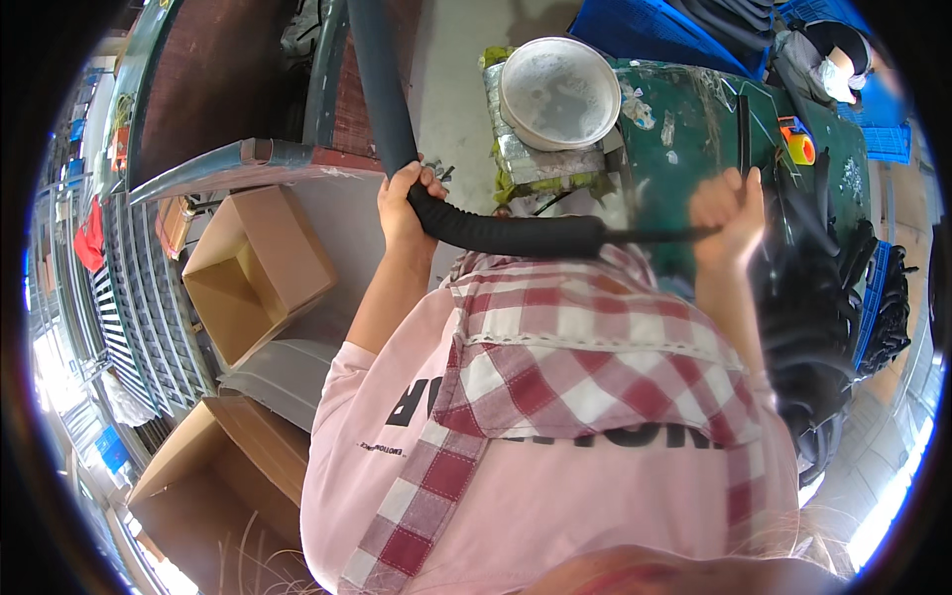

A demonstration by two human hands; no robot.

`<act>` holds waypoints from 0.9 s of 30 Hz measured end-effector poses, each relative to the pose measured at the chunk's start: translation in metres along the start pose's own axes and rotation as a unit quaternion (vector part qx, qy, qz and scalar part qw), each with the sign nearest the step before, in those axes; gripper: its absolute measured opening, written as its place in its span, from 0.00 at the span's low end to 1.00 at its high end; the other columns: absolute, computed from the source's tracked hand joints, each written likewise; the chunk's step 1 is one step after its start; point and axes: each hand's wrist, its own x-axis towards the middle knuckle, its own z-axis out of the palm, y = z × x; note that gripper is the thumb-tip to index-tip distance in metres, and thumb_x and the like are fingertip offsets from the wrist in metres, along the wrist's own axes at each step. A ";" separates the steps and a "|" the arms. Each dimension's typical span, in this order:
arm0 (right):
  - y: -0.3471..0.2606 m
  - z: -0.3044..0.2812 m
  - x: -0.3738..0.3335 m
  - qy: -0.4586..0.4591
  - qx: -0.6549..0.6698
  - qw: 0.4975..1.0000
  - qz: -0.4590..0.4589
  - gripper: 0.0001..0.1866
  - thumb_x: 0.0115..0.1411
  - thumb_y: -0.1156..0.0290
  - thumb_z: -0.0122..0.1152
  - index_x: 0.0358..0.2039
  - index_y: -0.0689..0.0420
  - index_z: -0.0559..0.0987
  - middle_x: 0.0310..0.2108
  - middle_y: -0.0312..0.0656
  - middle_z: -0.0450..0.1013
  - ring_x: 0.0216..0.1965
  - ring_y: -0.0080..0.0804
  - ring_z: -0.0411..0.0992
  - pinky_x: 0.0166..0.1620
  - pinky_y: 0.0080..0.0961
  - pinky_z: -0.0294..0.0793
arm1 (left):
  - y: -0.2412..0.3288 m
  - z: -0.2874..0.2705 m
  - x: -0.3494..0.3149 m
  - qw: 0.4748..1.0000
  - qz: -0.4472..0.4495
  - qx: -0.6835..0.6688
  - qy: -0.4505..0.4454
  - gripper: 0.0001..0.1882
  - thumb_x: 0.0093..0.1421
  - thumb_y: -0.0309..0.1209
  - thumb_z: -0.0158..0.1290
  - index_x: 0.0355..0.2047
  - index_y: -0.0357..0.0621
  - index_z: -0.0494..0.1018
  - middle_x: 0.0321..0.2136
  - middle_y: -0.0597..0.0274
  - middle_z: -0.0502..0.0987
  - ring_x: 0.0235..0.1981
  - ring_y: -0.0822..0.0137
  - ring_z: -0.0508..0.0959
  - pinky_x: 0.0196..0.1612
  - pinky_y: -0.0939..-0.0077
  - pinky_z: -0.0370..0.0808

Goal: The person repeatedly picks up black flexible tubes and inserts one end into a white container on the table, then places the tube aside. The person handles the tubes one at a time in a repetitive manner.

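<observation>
While the left hand point(403, 206) has fingers wrapped round the bent tube point(511, 234), the right hand point(729, 213) — blurred — has fingers curled round the rod point(653, 236).

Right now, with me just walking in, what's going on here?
A person is handling a long dark tube. The left hand grips it at its bend; the right hand, blurred, holds a thin dark rod that meets the tube's near end. Ahead, a white bucket sits beside a green table; open cardboard boxes stand left.
</observation>
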 end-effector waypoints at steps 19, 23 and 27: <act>-0.139 0.015 0.009 -0.049 -0.474 0.851 -0.221 0.19 0.69 0.58 0.39 0.38 0.62 0.71 0.15 0.27 0.55 0.16 0.13 0.49 0.20 0.12 0.47 | 0.028 0.080 0.018 0.933 -0.035 0.202 -0.296 0.19 0.59 0.41 0.51 0.40 0.37 0.67 0.30 0.54 0.75 0.37 0.57 0.78 0.44 0.62 0.74; -0.153 0.002 0.014 -0.119 -0.413 0.889 -0.157 0.17 0.69 0.59 0.41 0.25 0.55 0.64 0.13 0.26 0.50 0.14 0.13 0.46 0.17 0.14 0.45 | 0.029 0.085 0.028 0.906 0.035 0.195 -0.375 0.21 0.59 0.38 0.52 0.48 0.37 0.65 0.37 0.49 0.75 0.40 0.56 0.77 0.47 0.61 0.74; -0.142 -0.011 0.017 -0.145 -0.328 0.930 -0.083 0.17 0.68 0.57 0.43 0.25 0.55 0.64 0.13 0.26 0.48 0.14 0.15 0.44 0.17 0.16 0.44 | 0.040 0.097 0.045 0.949 0.044 0.076 -0.302 0.23 0.57 0.33 0.55 0.49 0.38 0.63 0.32 0.52 0.76 0.33 0.59 0.78 0.38 0.69 0.76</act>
